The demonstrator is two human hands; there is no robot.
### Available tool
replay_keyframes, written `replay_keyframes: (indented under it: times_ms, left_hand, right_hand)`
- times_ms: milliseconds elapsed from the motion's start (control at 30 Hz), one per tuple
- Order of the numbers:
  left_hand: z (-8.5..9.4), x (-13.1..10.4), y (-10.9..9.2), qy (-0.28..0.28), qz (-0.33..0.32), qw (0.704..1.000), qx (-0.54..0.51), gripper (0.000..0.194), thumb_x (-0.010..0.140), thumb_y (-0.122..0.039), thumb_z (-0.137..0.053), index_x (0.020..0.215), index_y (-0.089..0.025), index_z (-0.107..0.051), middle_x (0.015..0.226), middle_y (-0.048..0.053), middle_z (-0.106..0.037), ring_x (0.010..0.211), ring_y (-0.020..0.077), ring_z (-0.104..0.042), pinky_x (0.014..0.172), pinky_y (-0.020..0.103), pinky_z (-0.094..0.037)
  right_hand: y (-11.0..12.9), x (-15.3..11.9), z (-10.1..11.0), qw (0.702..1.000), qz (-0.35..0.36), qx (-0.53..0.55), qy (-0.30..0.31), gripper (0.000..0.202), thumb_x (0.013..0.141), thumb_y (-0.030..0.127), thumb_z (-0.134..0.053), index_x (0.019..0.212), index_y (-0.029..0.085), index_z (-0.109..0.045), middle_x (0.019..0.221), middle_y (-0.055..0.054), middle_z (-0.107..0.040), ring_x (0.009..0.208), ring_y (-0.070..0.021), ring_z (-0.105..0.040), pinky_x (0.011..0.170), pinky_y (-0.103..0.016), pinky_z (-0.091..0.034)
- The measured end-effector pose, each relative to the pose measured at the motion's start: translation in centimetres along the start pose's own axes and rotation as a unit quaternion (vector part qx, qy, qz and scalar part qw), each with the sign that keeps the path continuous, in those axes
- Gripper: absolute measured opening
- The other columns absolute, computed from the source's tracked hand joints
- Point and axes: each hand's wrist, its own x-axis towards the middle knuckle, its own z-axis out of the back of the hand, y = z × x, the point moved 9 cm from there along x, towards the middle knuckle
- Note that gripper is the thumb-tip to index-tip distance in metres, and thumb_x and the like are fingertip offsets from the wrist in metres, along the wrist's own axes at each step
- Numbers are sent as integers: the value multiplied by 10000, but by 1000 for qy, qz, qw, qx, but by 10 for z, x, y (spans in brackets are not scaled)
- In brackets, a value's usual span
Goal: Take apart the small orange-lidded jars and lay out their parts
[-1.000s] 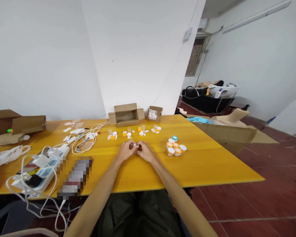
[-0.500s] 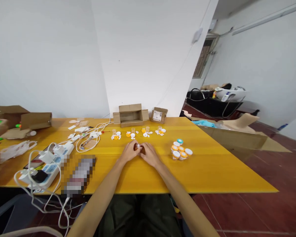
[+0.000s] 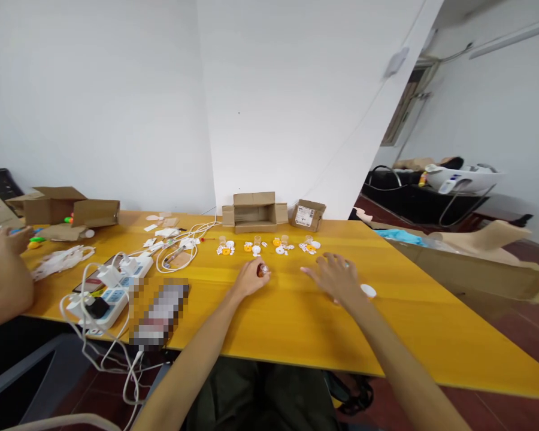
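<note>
Left hand closed on small vial; right hand spread over capped-jar cluster.

Vial pinched between curled left fingers, resting on or just above yellow table, in front of the row of loose parts. Right fingers fanned open, holding nothing visible, covering most of the jars; only one white lid showing at the hand's right edge, contents not discernible. For a clean step: keep vial upright and steady in the left grip, lower the right hand squarely onto one jar, avoid nudging neighbours. Open cardboard box at the far edge, interior in shadow, contents not visible; smaller labelled box just beside it, likewise unreadable. Another person's hand at far left, near flattened cartons.
</note>
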Motion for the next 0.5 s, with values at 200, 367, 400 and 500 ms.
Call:
replay_keyframes:
  times_ms: [200, 367, 400, 500]
  left_hand:
    - [-2, 1, 7, -2, 9, 1000, -6, 104, 722, -284, -594, 730, -210, -521, 616, -67, -501, 586, 110, -450, 598, 243, -367]
    - [-4, 0, 3, 7, 0, 1000, -17, 92, 720, -268, -581, 723, -208, -512, 632, -63, -504, 601, 110, -451, 606, 243, -363]
    - [-3, 0, 2, 7, -2, 1000, -19, 87, 719, -264, -577, 722, -207, -511, 633, -63, -504, 601, 110, -451, 605, 243, -362]
    - [-3, 0, 0, 6, -3, 1000, -20, 82, 720, -263, -578, 730, -206, -521, 635, -61, -508, 600, 111, -455, 602, 244, -361]
  right_hand:
    - [-76, 4, -31, 977, -146, 16, 153, 570, 928, 631, -341, 948, 238, -753, 980, -201, -678, 966, -385, -633, 780, -576, -459]
    - [-74, -3, -52, 984, -52, -9, 169, 434, 958, 426, -355, 1150, 264, -709, 917, -170, -680, 892, -317, -653, 763, -471, -481]
    - [-70, -5, -55, 986, -22, -20, 164, 397, 943, 368, -398, 1195, 265, -687, 910, -169, -682, 915, -318, -648, 775, -458, -478]
    - [-64, -12, -62, 988, 35, -39, 145, 394, 900, 264, -466, 1245, 240, -655, 914, -184, -682, 944, -320, -632, 776, -425, -472]
